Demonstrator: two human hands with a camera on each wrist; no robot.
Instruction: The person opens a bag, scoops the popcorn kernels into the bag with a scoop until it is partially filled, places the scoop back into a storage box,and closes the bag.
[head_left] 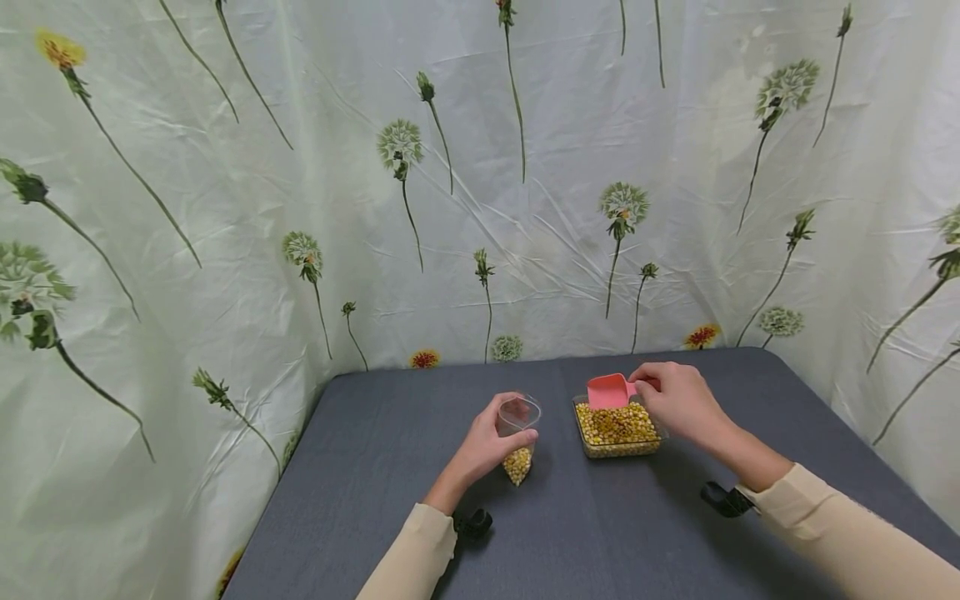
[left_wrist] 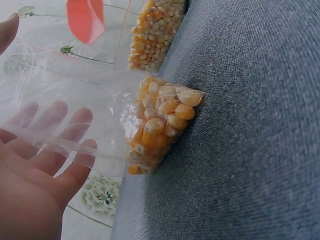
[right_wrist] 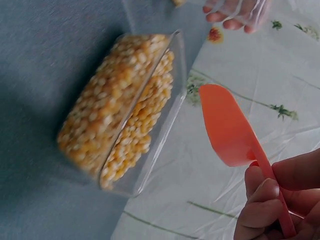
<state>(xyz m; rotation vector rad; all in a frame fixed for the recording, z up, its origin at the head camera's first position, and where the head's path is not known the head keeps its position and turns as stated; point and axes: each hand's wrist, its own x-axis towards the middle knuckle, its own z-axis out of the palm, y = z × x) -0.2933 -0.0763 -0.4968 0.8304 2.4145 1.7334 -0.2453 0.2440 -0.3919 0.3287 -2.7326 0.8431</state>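
My left hand holds a clear plastic bag upright near its open mouth, thumb on the near side and fingers around the far side. Corn kernels fill the bag's pointed bottom, which is close over the table. To the right stands a clear rectangular container full of corn kernels. My right hand pinches the handle of a pink scoop between thumb and fingers. The scoop is tilted above the container's far part, over the kernels. What lies in its bowl is hidden.
A dark grey cloth covers the table. Behind and beside it hangs a pale curtain printed with dandelions. Black bands sit at both wrists, below the beige sleeves.
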